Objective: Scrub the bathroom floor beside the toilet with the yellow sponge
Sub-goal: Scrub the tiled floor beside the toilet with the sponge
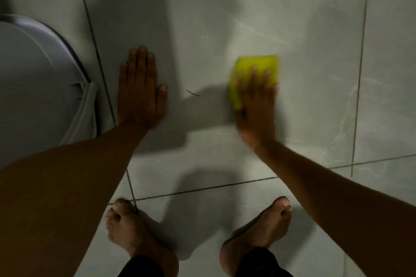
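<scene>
The yellow sponge [254, 64] lies flat on the grey tiled floor [202, 18], right of centre. My right hand [256, 101] presses down on it with spread fingers covering its near half; hand and sponge are motion-blurred. My left hand [140, 90] rests palm-down on the floor with fingers together, holding nothing. The white toilet [33, 87] stands at the left edge, just left of my left hand across a dark grout line.
My two bare feet [132, 234] [261, 229] stand on the tiles at the bottom. A thin dark strand [193, 93] lies on the floor between my hands. Dark grout lines cross the tiles; large shadows fall over the left and middle.
</scene>
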The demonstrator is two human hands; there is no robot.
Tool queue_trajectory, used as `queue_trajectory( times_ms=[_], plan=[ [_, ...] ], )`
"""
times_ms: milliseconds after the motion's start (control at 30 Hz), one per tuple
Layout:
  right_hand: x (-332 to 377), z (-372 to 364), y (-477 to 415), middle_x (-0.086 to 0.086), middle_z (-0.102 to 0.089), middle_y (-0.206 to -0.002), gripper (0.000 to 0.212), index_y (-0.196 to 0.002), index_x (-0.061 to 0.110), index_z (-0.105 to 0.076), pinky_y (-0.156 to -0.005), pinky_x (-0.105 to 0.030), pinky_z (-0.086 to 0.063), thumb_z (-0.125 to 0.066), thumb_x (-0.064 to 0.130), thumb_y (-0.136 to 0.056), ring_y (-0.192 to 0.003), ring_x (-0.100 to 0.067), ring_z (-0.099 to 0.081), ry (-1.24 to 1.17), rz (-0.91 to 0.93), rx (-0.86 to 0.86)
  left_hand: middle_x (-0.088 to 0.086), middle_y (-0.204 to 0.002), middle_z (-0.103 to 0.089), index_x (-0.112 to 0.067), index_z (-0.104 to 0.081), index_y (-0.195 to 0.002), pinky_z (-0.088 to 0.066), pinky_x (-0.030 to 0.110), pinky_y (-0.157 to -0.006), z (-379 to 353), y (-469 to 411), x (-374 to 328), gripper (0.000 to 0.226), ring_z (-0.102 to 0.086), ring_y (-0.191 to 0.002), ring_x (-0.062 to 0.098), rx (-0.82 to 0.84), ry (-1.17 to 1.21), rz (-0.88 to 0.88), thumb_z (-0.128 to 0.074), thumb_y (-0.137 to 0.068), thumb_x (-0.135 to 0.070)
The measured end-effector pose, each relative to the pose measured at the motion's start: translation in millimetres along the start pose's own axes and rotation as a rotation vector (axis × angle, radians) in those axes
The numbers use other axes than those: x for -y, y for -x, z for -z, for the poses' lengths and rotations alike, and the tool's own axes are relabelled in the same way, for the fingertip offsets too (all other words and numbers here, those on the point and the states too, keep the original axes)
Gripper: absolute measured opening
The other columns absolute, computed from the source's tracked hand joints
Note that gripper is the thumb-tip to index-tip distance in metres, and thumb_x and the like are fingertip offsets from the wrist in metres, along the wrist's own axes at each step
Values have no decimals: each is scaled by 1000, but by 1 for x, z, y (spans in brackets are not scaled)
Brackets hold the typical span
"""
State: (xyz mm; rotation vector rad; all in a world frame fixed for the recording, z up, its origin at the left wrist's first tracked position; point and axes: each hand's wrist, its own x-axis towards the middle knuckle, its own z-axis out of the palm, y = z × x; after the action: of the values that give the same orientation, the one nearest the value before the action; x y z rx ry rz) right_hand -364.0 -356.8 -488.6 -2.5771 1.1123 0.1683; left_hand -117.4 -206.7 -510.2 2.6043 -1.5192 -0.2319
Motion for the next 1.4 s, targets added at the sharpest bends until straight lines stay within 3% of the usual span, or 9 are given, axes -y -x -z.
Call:
queue_trajectory(
  times_ms=[67,133,333,533,700,933,1133,1333,1400],
  plan=[
    [-19,5,31,-8,-15,-164,86,-154,29,-16,-120,-60,-10,-53,23,-77,-151,-38,-5,134,404,164,20,-166,-18,-5,-18,-158,-6,46,-128,1,-1,-1,69,-12,-156,35,2,7,2,-30,-100,-41],
    [-54,24,33,-4,-15,-163,87,-154,33,-13,-120,-57,-13,-50,25,-76,-151,-35,-8,226,525,244,20,-166,-20,-4,-20,-157,-6,45,-128,4,1,1,68,-14,-155,35,-19,12,14,-32,-100,-39],
    [2,28,-61,-15,-20,-162,73,-153,24,-26,-115,-64,-10,-48,34,-84,-148,-46,-10,15,-97,19,19,-166,-20,-3,-21,-157,-9,47,-129,2,1,-1,67,-14,-156,33,-13,-6,3,-33,-100,-36],
    [8,27,8,-3,-22,-163,84,-152,30,-28,-119,-60,-18,-51,17,-72,-151,-36,-13,192,732,266,19,-166,-20,-3,-21,-157,-9,47,-129,6,1,1,68,-13,-156,33,13,-7,2,-34,-99,-35],
    [29,34,-35,-6,-27,-161,80,-150,30,-33,-118,-61,-17,-47,23,-72,-150,-38,-13,97,242,147,17,-166,-21,-4,-22,-157,-8,47,-129,6,0,-1,67,-13,-156,32,39,15,-6,-31,-99,-36],
    [-13,35,37,3,-19,-163,99,-151,39,-25,-119,-57,-17,-62,17,-62,-152,-29,-9,215,628,332,16,-167,-19,-5,-21,-157,-6,45,-129,4,1,0,69,-12,-157,31,54,-8,5,-29,-98,-38],
    [26,28,-69,-15,-22,-162,76,-151,23,-31,-114,-68,-8,-44,32,-76,-148,-46,-9,-89,-135,25,17,-166,-21,-4,-23,-157,-14,50,-127,3,1,0,68,-12,-157,32,45,13,7,-30,-98,-37],
    [23,2,26,-1,-13,-165,92,-154,32,-19,-121,-57,-7,-53,21,-69,-152,-35,-3,120,482,199,16,-167,-19,-5,-21,-157,-13,50,-128,2,1,1,68,-11,-157,31,32,14,3,-29,-99,-38],
    [-26,14,58,-3,-16,-165,96,-154,33,-16,-120,-57,-11,-53,23,-65,-152,-33,-2,172,439,235,16,-167,-18,-5,-20,-158,-12,49,-128,1,2,1,68,-10,-157,31,29,14,10,-27,-99,-39]
  ],
)
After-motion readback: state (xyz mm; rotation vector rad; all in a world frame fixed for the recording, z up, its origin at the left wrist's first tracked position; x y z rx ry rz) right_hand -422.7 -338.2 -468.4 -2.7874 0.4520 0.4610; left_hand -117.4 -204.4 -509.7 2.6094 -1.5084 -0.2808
